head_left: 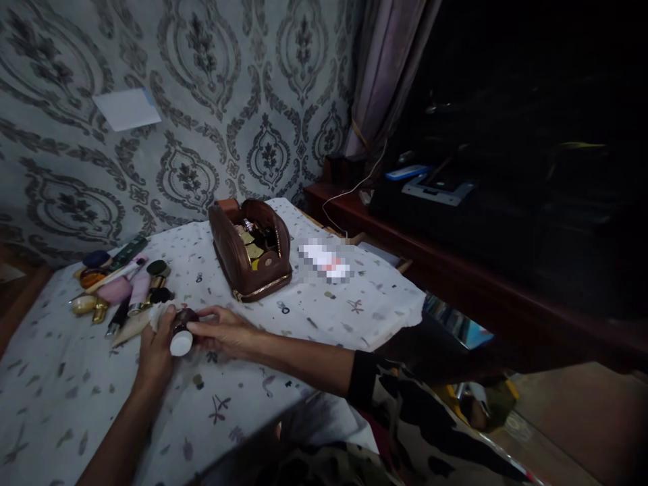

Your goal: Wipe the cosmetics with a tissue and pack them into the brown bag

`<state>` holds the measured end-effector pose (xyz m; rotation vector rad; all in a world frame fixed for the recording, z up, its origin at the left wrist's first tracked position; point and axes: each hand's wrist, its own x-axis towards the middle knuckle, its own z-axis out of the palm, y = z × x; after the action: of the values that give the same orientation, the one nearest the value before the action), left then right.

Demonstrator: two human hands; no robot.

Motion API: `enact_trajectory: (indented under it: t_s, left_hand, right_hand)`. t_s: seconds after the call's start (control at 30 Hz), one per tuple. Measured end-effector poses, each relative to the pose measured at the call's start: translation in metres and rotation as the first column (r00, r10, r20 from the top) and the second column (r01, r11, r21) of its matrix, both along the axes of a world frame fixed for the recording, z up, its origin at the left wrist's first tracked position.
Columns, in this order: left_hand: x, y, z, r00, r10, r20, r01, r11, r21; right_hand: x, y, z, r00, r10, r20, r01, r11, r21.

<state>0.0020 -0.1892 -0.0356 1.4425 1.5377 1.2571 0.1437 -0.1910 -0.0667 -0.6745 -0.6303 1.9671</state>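
Between my two hands is a small dark brown bottle with a white cap, tilted so that the cap points toward me. My left hand closes on its left side, and a crumpled white piece, perhaps tissue, shows at those fingers. From the right, my right hand grips the bottle with thumb and fingers. Just beyond my left hand lies a cluster of cosmetics, with a pink item, a pale pink tube and a dark round lid. Farther back, a brown cosmetic bag stands unzipped with several small items inside.
A patterned white cloth covers the table. Right of the bag lies a blurred-out white object. A dark red wooden cabinet borders the table on the right, with a white cable hanging over it. Below stands a yellow container.
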Motion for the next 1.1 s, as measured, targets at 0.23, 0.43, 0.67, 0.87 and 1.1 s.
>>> enact_trajectory:
  t_s: [0.23, 0.43, 0.67, 0.87, 1.1]
  left_hand:
    - [0.001, 0.002, 0.0, 1.0, 0.014, 0.018, -0.014, 1.0, -0.022]
    - [-0.005, 0.006, -0.001, 0.995, 0.059, -0.077, -0.056, 0.998, 0.032]
    - [0.001, 0.007, -0.005, 0.987, 0.076, -0.143, -0.079, 0.997, -0.012]
    - [0.003, 0.005, -0.015, 0.984, -0.072, -0.165, 0.095, 0.986, 0.14]
    - [0.002, 0.003, -0.011, 0.981, -0.032, -0.192, 0.052, 0.993, 0.101]
  right_hand:
    - [0.001, -0.009, 0.014, 0.994, 0.089, 0.063, -0.098, 0.983, 0.156]
    - [0.004, -0.009, 0.014, 0.986, 0.123, -0.108, -0.111, 0.987, 0.115]
    - [0.01, -0.004, 0.01, 0.982, 0.071, -0.177, -0.051, 0.992, 0.117]
    - [0.005, -0.002, 0.004, 0.991, 0.045, -0.129, -0.027, 0.99, 0.137]
    - [0.006, -0.008, 0.003, 0.998, 0.056, 0.035, -0.062, 0.974, 0.216]
